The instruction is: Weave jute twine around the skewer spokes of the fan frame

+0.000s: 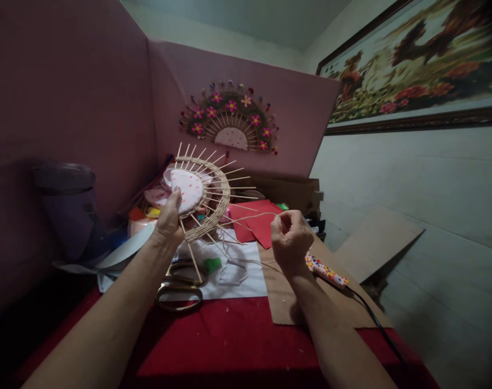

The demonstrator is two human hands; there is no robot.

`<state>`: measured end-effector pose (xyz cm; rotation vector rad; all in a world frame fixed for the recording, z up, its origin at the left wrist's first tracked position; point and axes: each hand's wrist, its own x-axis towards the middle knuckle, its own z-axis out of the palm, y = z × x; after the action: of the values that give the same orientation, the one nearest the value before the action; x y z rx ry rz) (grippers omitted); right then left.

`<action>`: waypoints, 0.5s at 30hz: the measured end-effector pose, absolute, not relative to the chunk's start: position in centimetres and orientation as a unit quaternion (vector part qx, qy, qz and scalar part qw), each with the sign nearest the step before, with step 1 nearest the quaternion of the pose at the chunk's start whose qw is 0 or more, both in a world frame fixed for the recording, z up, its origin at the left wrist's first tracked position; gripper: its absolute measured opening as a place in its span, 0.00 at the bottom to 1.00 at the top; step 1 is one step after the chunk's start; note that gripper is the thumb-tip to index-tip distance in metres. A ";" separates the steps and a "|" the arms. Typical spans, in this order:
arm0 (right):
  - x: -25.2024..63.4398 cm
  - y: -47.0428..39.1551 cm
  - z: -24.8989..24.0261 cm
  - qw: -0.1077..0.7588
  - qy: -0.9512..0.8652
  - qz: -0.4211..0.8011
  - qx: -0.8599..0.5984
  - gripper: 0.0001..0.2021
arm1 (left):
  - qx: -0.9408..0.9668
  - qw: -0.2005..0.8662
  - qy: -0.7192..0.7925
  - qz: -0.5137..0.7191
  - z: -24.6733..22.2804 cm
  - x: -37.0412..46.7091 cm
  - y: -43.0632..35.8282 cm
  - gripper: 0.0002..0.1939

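Observation:
My left hand [172, 217] grips a half-round woven piece by its white, red-dotted centre [187, 189], with the thumb lying on top. Thin wooden sticks fan out from that centre, and a band of twisted twine [224, 197] is woven through them. A loose strand of twine [254, 216] runs from the band to my right hand [290, 232], which is closed around it to the right of the piece. The fingertips of the right hand are partly hidden. Below the woven piece lie gold-handled scissors [180, 298] on the table.
A finished-looking flowered fan [230, 116] hangs on the pink board behind. Red sheets [264, 222], white paper [250, 278] and brown cardboard [282, 308] cover the red tablecloth [221, 346]. A dotted, corded tool [327, 272] lies by my right wrist. A lidded container [70, 210] stands left.

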<state>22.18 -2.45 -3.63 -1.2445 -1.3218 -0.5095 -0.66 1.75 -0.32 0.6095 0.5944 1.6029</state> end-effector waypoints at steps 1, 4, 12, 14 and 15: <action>22.2 -2.4 -3.6 0.591 -0.558 -0.215 -0.541 0.03 | 0.269 0.602 0.271 0.701 -0.3 -0.6 1.8 0.19; 22.3 -2.3 -3.5 0.591 -0.533 -0.208 -0.570 0.04 | 0.284 0.587 0.272 0.708 -0.2 -0.5 1.9 0.17; 22.6 -1.3 -3.6 0.523 -0.511 -0.182 -0.657 0.03 | 0.308 0.608 0.187 0.707 -0.6 -0.4 2.2 0.15; 22.7 -1.1 -3.6 0.524 -0.497 -0.177 -0.669 0.04 | 0.306 0.613 0.171 0.708 -0.6 -0.3 2.2 0.14; 22.7 -1.1 -3.6 0.528 -0.488 -0.176 -0.673 0.05 | 0.302 0.615 0.166 0.709 -0.6 -0.3 2.2 0.14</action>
<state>22.72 -1.06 -3.58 -1.6072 -1.1671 -0.4197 -0.30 2.17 -0.56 0.6955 0.3834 1.6336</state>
